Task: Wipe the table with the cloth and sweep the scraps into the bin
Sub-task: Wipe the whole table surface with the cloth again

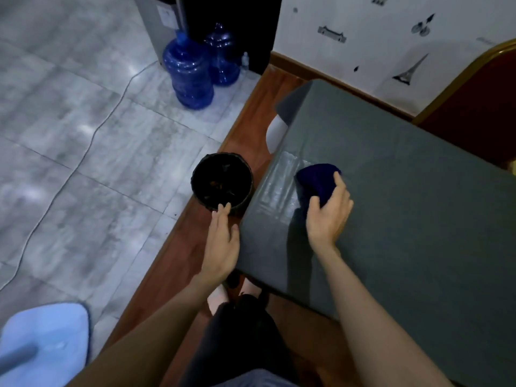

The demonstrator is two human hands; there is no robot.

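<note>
Grey marbled floor tiles [83,135] off to the left, a strip of red-brown wood flooring [251,113] running beside them, and the dark grey table [405,219] filling the right of the view, with a patch of shiny clear tape or film near its left edge. On that patch sits the cloth [318,181], dark blue, bunched into a soft wad, and the right hand [329,219] is on top of it, fingers curled over and closed round the near side, pressing it to the tabletop close to the edge. Down on the wood floor, just beside the table's left edge, stands the bin [222,181], small, round and black, with scraps already showing inside. The left hand [222,241] reaches for it, fingers extended and loosely together, tips touching or nearly at the near rim, holding nothing. That cloth looks light and floppy, so it will fold and slide under the palm; a flat, spread hand would likely push crumbs better than a pinch. The bin looks light too and may skid on the wood, so the rim seems the place to steady it. No loose scraps can be made out on the table; the picture is dim. Two blue water jugs [190,76] stand well away by the wall.
</note>
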